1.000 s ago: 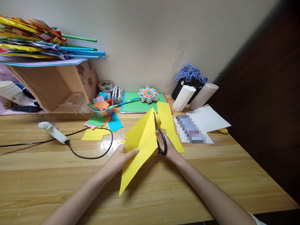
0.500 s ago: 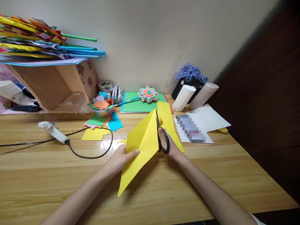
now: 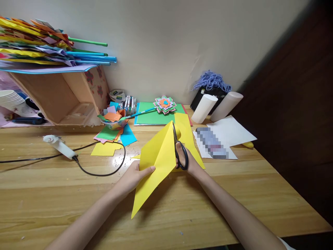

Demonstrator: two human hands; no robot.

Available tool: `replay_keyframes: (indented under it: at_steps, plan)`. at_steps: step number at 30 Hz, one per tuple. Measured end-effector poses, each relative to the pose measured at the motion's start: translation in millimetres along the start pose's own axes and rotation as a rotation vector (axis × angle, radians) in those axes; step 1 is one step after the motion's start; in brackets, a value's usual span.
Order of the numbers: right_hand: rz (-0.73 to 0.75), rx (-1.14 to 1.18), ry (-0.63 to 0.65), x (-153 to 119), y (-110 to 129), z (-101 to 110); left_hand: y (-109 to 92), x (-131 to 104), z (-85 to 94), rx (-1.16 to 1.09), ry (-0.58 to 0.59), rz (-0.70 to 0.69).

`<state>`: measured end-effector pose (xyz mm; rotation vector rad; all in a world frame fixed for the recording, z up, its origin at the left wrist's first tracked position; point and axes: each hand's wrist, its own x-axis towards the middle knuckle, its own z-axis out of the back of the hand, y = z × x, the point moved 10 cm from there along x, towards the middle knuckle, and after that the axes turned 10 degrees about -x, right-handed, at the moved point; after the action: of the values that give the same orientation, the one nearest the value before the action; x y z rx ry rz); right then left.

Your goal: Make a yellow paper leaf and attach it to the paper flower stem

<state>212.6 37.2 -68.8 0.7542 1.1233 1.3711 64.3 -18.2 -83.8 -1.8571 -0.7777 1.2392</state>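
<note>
A yellow sheet of paper (image 3: 158, 159), creased down its middle, is held up above the table in my left hand (image 3: 137, 172), the thumb on top and the other fingers behind it. My right hand (image 3: 191, 163) grips black-handled scissors (image 3: 185, 158) at the sheet's right edge. Their blades run up along that edge toward the top corner, and part of them is hidden by the paper. A small curled yellow bit shows just right of the blades. Beyond the scissors, another yellow paper piece (image 3: 186, 130) lies on the table, partly over a green sheet (image 3: 148, 116).
A layered paper flower (image 3: 165, 104) on a blue stem lies at the back. At left are a glue gun (image 3: 59, 147) with a looping cable, paper scraps (image 3: 110, 133) and a box (image 3: 65, 97). White rolls (image 3: 205, 108), blue yarn (image 3: 212, 81) and white paper (image 3: 231, 130) are at right.
Almost nothing differs. The yellow sheet's lower tip has shifted very slightly to the right; both hands keep their places and their holds.
</note>
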Motion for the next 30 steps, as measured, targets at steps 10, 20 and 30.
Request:
replay_keyframes:
  at_steps: [10,20,30]
  plan:
    - [0.023,-0.019,0.032,-6,9,-1,-4,-1,0.7,0.008,-0.013,-0.02]
    - [0.057,-0.042,0.011,-7,14,8,-2,-2,-1.3,0.016,0.004,0.003]
    - [0.068,-0.112,-0.005,-8,7,8,-3,-4,-3.3,0.004,0.019,-0.006]
